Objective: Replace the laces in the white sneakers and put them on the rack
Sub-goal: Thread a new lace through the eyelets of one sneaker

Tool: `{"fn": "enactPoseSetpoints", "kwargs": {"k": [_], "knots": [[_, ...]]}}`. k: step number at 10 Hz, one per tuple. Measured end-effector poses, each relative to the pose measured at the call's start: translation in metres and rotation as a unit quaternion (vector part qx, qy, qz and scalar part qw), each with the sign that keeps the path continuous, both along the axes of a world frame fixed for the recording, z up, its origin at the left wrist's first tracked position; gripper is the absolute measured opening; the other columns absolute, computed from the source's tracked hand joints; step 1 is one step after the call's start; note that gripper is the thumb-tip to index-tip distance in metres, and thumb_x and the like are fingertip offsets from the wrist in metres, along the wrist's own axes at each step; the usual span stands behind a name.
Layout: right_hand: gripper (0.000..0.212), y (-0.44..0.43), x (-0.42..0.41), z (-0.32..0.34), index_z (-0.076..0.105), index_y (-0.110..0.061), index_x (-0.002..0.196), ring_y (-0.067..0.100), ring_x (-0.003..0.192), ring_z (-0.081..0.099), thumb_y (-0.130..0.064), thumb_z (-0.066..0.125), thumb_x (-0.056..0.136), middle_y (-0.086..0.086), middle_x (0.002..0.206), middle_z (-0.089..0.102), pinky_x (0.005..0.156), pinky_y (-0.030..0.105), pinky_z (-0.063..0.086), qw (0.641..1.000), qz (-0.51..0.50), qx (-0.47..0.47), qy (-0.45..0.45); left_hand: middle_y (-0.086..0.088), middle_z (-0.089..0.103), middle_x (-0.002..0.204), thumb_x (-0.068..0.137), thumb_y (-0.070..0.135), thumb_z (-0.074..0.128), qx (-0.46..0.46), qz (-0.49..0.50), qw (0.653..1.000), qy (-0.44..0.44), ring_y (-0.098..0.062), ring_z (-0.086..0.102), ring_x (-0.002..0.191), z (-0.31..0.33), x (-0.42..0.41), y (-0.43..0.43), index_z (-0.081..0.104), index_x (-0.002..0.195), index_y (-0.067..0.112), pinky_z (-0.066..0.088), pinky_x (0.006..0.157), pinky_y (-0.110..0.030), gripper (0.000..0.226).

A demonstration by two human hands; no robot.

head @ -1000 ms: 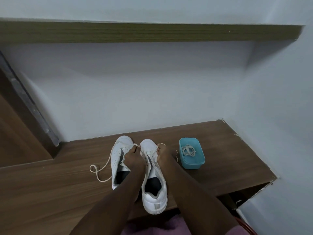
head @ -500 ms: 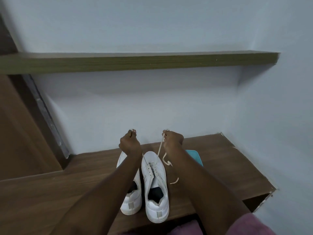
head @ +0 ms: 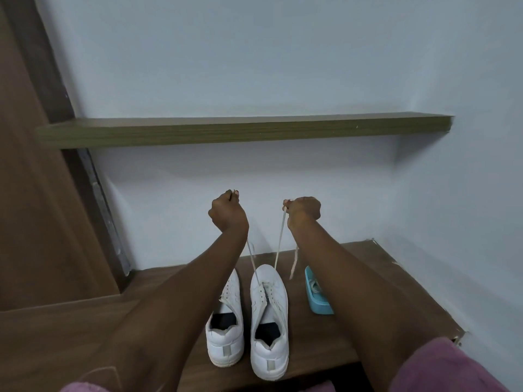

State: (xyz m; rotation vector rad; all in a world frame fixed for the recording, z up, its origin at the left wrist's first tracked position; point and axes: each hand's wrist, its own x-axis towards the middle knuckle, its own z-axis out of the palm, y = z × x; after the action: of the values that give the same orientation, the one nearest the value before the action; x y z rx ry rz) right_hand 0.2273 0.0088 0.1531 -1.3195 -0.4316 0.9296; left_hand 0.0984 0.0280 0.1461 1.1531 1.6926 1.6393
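Note:
Two white sneakers stand side by side on the wooden surface (head: 368,278), heels toward me: the left sneaker (head: 226,326) and the right sneaker (head: 268,321). A cream lace (head: 280,239) runs up taut from the right sneaker's eyelets in two strands. My left hand (head: 227,210) is raised above the shoes, pinched on one strand. My right hand (head: 302,212) grips the other strand, whose loose end dangles beside my forearm.
A small teal container (head: 317,299) with a coiled lace inside sits right of the shoes, partly hidden by my right arm. A green-brown shelf (head: 243,130) spans the wall above. A wooden door panel (head: 34,222) stands on the left.
Both hands have risen from the sneaker tongues to well above the shoes, pulling the lace strands taut. The view has tilted upward.

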Motion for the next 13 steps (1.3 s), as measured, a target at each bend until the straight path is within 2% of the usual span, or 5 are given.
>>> {"fn": "enactPoseSetpoints", "kwargs": {"k": [2, 3, 7, 11, 13], "knots": [[0.023, 0.004, 0.003, 0.047, 0.045, -0.003, 0.076, 0.016, 0.031, 0.038, 0.017, 0.040, 0.086, 0.011, 0.066, 0.040, 0.034, 0.017, 0.038, 0.998, -0.047, 0.022, -0.031, -0.009, 0.054, 0.068, 0.093, 0.014, 0.052, 0.008, -0.010, 1.000, 0.001, -0.021, 0.041, 0.067, 0.023, 0.007, -0.003, 0.055, 0.067, 0.011, 0.029, 0.060, -0.026, 0.027], [0.029, 0.002, 0.001, 0.070, 0.047, -0.006, 0.065, 0.022, 0.053, 0.053, 0.017, 0.055, 0.079, 0.010, 0.069, 0.052, 0.044, 0.024, 0.045, 0.998, -0.024, 0.050, -0.040, -0.008, 0.056, 0.069, 0.093, 0.013, 0.052, 0.026, -0.023, 0.999, -0.011, -0.021, 0.043, 0.067, 0.038, 0.009, -0.007, 0.057, 0.068, 0.012, 0.030, 0.060, -0.025, 0.025], [0.023, 0.002, -0.011, 0.141, 0.065, -0.005, 0.069, 0.010, 0.058, 0.058, 0.016, 0.061, 0.077, 0.000, 0.064, 0.062, 0.064, 0.019, 0.051, 0.977, -0.009, 0.164, -0.132, -0.005, 0.050, 0.062, 0.096, 0.020, 0.050, 0.092, -0.032, 0.995, 0.031, -0.020, 0.040, 0.068, 0.111, 0.015, -0.008, 0.055, 0.070, 0.015, 0.032, 0.061, -0.025, 0.027], [0.030, -0.023, -0.007, 0.243, 0.065, -0.008, 0.068, 0.015, 0.059, 0.060, 0.019, 0.054, 0.076, 0.008, 0.070, 0.066, 0.043, 0.010, 0.040, 0.953, 0.011, 0.256, -0.162, -0.005, 0.056, 0.071, 0.097, 0.014, 0.050, 0.195, -0.042, 0.978, 0.059, -0.019, 0.046, 0.069, 0.210, 0.039, -0.023, 0.069, 0.084, 0.006, 0.034, 0.061, -0.026, 0.024], [0.027, -0.032, -0.008, 0.281, 0.059, -0.011, 0.072, 0.018, 0.061, 0.061, 0.016, 0.058, 0.077, 0.009, 0.073, 0.066, 0.056, 0.020, 0.046, 0.941, 0.010, 0.294, -0.168, -0.012, 0.065, 0.077, 0.095, 0.013, 0.053, 0.253, -0.062, 0.965, 0.031, -0.019, 0.045, 0.068, 0.247, 0.047, -0.028, 0.071, 0.087, 0.005, 0.033, 0.061, -0.025, 0.021]]}}
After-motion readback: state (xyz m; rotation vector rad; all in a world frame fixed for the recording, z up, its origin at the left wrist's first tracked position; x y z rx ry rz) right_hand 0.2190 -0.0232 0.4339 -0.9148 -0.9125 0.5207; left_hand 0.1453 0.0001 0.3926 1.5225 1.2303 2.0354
